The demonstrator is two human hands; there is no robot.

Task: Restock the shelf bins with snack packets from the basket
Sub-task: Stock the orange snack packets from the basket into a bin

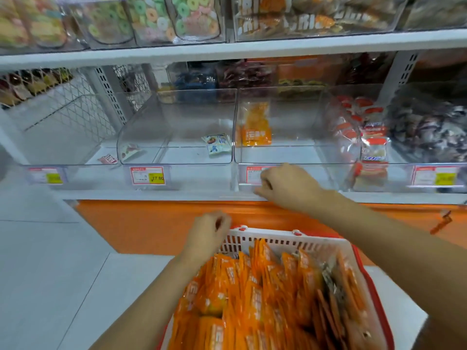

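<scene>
View from the head camera, facing a shop shelf [151,194]. A white basket [278,239] with red handles sits low in the foreground, packed with orange snack packets [252,299] standing on edge; a few brownish ones are at its right side.

The left hand [208,232] is at the basket's far left corner with its fingers curled inward. Whether it grips the rim cannot be told. The right hand [288,185] is higher, against the front of the middle clear bin [298,137], partly covering that bin's price label. Its fingers are bent downward and the fingertips touch the shelf edge. No packet shows in it, and whether it pinches anything cannot be told.

Inside the middle bin a single orange packet [255,125] leans near the left wall. The left clear bin [177,122] holds only a few small pale packets [218,145] at its right side and one more at its left front corner. A red-and-yellow price tag [147,175] is on its front. To the right, a bin is heaped with red-and-white packets [369,140], and beyond it lie dark wrapped sweets [427,132].

The upper shelf carries bins of pastel ring sweets [177,18]. An orange base panel [151,223] runs under the shelf, above a grey floor [50,274].
</scene>
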